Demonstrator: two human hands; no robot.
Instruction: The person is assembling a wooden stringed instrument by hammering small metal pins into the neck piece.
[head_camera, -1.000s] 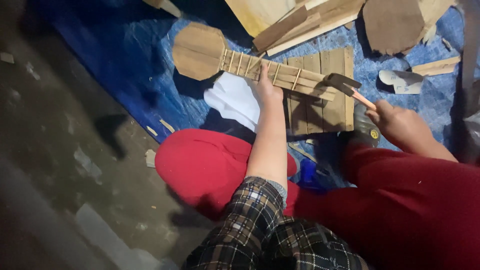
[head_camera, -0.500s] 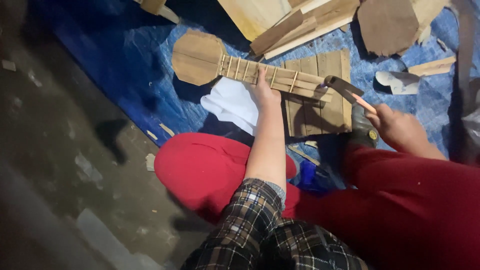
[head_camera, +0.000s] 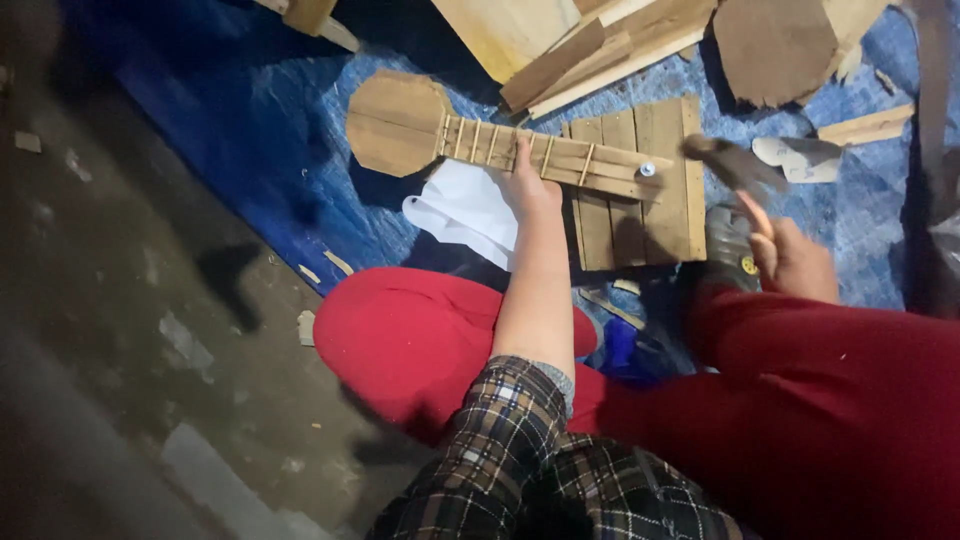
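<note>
My left hand (head_camera: 527, 185) presses down on a long wooden strip piece (head_camera: 560, 160) with small cross slats, which ends in an octagonal wooden board (head_camera: 398, 122) at the left. The strip lies across a small slatted wooden panel (head_camera: 640, 200). A small metal nail head (head_camera: 646, 169) shows near the strip's right end. My right hand (head_camera: 790, 255) grips a hammer (head_camera: 735, 165) by its handle, its blurred head raised just right of the strip's end. I sit with red-trousered legs (head_camera: 430, 340) and a plaid sleeve (head_camera: 510, 440).
A blue tarp (head_camera: 250, 150) covers the ground under the work. Wooden planks (head_camera: 590, 45) and another octagonal board (head_camera: 775, 45) lie at the back. White cloth (head_camera: 465, 210) sits under the strip. A pale shoe-shaped object (head_camera: 800, 155) lies right. Grey concrete floor (head_camera: 120, 350) lies left.
The hammer has lifted off the strip's right end and moved right and up, its head now blurred. My left hand stays on the strip.
</note>
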